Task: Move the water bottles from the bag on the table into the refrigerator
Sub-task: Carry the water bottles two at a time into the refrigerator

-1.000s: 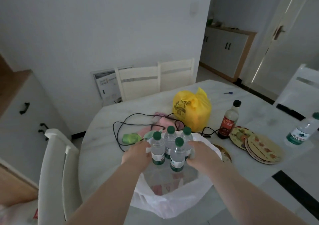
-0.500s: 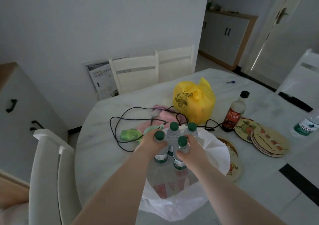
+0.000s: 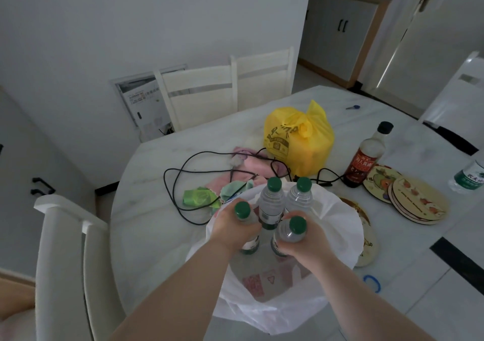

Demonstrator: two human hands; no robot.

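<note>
Your L hand (image 3: 233, 232) & R hand (image 3: 301, 243) bunch four water bottles (image 3: 271, 204) upright over the mouth of the white bag (image 3: 337, 217) on the surface (image 3: 157, 183). L fingers curl round the near-left bottle, R fingers round the near-right; the other two stand toward the bag's far rim.

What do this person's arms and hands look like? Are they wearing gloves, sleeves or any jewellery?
Both are bare. The left hand and right hand wear no gloves, and no rings, watch or bracelet show in this dim view. The left forearm and right forearm are uncovered too; no sleeve reaches into the picture.
</note>
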